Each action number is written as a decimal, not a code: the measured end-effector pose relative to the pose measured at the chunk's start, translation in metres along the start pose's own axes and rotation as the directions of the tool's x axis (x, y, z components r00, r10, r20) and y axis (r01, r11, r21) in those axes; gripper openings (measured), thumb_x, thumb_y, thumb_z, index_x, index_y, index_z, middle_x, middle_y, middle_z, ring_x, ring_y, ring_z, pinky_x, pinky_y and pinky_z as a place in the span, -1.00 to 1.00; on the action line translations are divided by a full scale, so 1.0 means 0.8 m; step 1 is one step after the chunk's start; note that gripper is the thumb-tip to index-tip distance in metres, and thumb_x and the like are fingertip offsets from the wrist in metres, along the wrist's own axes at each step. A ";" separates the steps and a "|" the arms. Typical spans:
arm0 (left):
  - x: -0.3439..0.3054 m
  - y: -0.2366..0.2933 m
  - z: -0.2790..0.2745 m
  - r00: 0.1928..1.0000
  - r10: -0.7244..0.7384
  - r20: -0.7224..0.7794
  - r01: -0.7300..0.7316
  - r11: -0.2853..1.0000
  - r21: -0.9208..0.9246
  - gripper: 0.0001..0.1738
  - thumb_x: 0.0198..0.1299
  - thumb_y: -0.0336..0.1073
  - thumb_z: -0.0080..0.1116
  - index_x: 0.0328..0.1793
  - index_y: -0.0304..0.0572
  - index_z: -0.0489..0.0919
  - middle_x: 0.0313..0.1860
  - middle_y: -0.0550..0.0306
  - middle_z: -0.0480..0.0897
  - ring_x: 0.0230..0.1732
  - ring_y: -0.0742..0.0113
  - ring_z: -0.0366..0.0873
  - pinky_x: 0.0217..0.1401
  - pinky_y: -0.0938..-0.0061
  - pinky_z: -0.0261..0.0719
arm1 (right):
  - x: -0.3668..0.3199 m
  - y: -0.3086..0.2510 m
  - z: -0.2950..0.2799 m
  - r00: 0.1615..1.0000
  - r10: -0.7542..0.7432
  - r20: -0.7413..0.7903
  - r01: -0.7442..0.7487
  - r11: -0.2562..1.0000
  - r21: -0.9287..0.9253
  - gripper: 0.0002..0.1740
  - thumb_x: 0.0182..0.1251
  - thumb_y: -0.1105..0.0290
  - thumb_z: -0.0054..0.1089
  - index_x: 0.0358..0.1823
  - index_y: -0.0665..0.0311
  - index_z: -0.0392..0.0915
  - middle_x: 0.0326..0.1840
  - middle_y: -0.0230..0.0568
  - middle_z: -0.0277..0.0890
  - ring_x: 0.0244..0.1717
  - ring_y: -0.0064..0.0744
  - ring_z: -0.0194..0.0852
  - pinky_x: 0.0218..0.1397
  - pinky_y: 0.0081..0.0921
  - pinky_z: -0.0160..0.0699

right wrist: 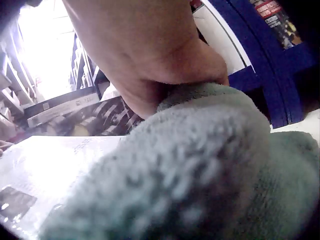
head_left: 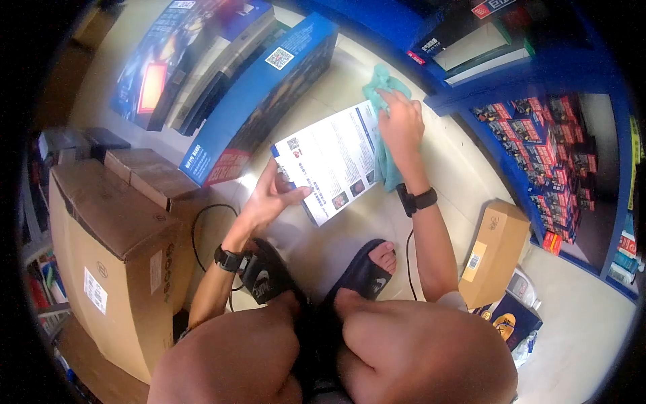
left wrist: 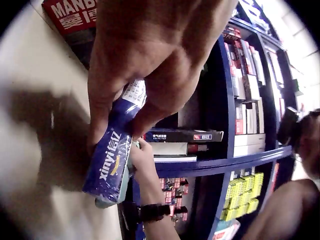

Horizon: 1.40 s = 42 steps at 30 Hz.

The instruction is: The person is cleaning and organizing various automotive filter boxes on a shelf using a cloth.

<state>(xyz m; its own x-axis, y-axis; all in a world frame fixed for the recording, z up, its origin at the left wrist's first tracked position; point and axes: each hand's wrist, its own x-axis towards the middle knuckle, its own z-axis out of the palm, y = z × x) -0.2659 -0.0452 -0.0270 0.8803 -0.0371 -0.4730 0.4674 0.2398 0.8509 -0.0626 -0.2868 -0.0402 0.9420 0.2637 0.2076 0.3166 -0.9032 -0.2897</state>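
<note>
A flat white and blue box [head_left: 330,161] is tilted above the floor between the two hands. The left hand [head_left: 268,195] grips its left end, thumb on the printed face; the left wrist view shows the fingers round the blue edge of the box [left wrist: 112,155]. At the box's far right edge, the right hand [head_left: 404,128] holds a green cloth [head_left: 385,161], which hangs down along that edge. In the right wrist view the fluffy cloth [right wrist: 200,165] covers most of the fingers of the right hand [right wrist: 150,55].
Large blue boxes [head_left: 269,87] stand at the upper left, and brown cartons [head_left: 108,249] at the left. To the right are blue shelves [head_left: 525,87] with small red boxes, plus a brown carton [head_left: 494,252] on the floor. Sandalled feet [head_left: 367,269] and dark cables lie below the hands.
</note>
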 end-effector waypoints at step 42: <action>0.013 -0.012 -0.021 0.829 0.528 -0.182 -0.411 0.798 0.441 -0.61 0.19 -0.43 0.58 0.14 -0.40 0.83 -0.05 0.07 0.91 -0.02 0.47 0.79 0.19 0.45 0.71 | -0.103 -0.117 -0.092 0.915 -0.381 -0.134 0.402 0.890 0.216 -0.58 0.13 0.39 0.51 0.07 -0.08 0.82 0.25 -0.45 0.67 0.20 -0.02 0.53 0.06 -0.17 0.78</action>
<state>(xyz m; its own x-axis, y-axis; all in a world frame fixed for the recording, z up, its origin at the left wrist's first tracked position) -0.2627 -0.0312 -0.0437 0.9620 0.2726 0.0155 0.0469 -0.2210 0.9742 -0.1782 -0.2488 0.0386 0.7262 0.5400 0.4255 0.6847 -0.6244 -0.3760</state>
